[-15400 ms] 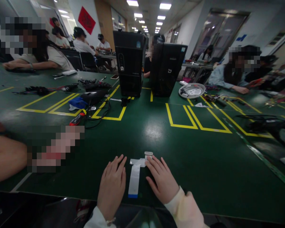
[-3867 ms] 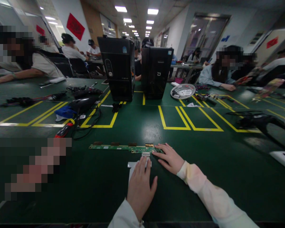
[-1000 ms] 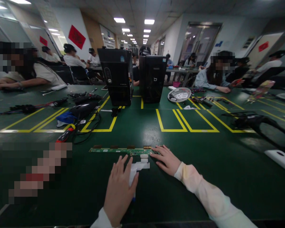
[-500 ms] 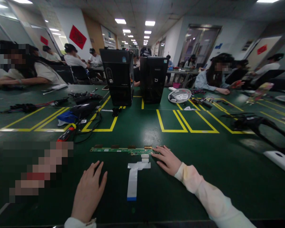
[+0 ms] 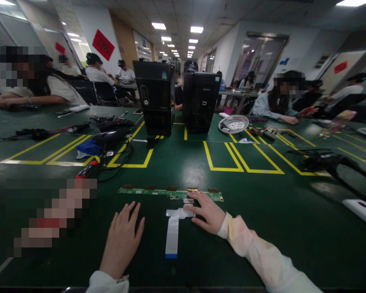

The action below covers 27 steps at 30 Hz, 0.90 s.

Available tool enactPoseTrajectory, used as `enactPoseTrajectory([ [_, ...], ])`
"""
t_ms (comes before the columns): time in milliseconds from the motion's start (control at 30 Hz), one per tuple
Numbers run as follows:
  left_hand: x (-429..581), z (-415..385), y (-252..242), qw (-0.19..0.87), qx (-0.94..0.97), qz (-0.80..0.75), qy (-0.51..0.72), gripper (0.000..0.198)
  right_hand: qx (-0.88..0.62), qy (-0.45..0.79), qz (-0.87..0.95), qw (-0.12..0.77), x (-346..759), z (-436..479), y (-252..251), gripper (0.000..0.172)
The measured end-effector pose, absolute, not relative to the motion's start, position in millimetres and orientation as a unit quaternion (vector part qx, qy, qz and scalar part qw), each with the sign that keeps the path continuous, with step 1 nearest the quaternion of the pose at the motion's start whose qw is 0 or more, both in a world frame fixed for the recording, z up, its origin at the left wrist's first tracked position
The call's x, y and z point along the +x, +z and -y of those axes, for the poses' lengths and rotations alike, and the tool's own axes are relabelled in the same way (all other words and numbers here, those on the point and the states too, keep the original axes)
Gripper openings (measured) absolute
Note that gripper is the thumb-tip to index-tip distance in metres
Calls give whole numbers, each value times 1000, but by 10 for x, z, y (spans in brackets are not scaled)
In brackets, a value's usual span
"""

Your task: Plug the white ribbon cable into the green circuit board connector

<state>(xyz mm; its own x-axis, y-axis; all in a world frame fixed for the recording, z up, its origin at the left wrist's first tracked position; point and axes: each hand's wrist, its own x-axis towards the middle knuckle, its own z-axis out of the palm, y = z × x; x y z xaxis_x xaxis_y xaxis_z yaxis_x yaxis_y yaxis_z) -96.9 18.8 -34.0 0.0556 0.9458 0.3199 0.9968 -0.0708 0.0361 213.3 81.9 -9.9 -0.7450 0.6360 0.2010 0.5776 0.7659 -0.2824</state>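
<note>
A long thin green circuit board (image 5: 146, 192) lies across the green table (image 5: 262, 228) in front of me. A white flat ribbon cable (image 5: 172, 232) with a blue end runs from the board's middle toward me. My right hand (image 5: 205, 211) rests with its fingers spread, fingertips on the cable's top end beside the board's connector. My left hand (image 5: 122, 240) lies flat on the table, fingers apart, left of the cable and touching neither cable nor board.
Two black computer towers (image 5: 158, 101) stand at mid table. Cables, a blue cloth and a red-handled screwdriver (image 5: 87, 171) lie left. A white round fan grille (image 5: 233, 123) sits back right, a white part (image 5: 361, 207) at the right edge. People sit around.
My left hand came off the ribbon cable and moved left onto bare table. My right hand shifted from the board's right part back and left onto the cable's top end.
</note>
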Motion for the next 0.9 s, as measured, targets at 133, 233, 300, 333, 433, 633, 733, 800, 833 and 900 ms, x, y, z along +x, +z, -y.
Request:
enactPoseTrajectory([
  [133,-959,-186,-336,100,-720,673,-138,55,-343,110,927,105,2154,-812,-84,49],
  [233,-954,-186,-337,100,-720,672,-144,54,-348,112,927,85,2166,-788,-50,53],
  [300,-953,-188,-338,99,-719,672,-148,54,-352,113,926,72,2185,-758,-14,55],
  [333,-953,-189,-337,99,-719,672,-149,54,-354,113,926,65,2205,-741,4,56],
  [433,-953,-190,-334,103,-719,672,-148,54,-363,112,924,48,2339,-683,31,57],
  [633,-945,-188,-318,99,-719,674,-135,54,-394,79,914,55,2950,-458,-52,58],
  [733,-943,-187,-315,89,-717,678,-134,55,-437,41,894,86,3281,-235,-102,57],
  [800,-948,-187,-314,80,-715,681,-135,56,-470,20,877,97,3481,-69,-130,56],
  [833,-952,-187,-313,75,-715,682,-135,56,-484,12,870,98,3580,12,-146,57],
  [900,-958,-187,-312,70,-715,683,-135,56,-510,-3,855,97,3789,155,-182,57],
])
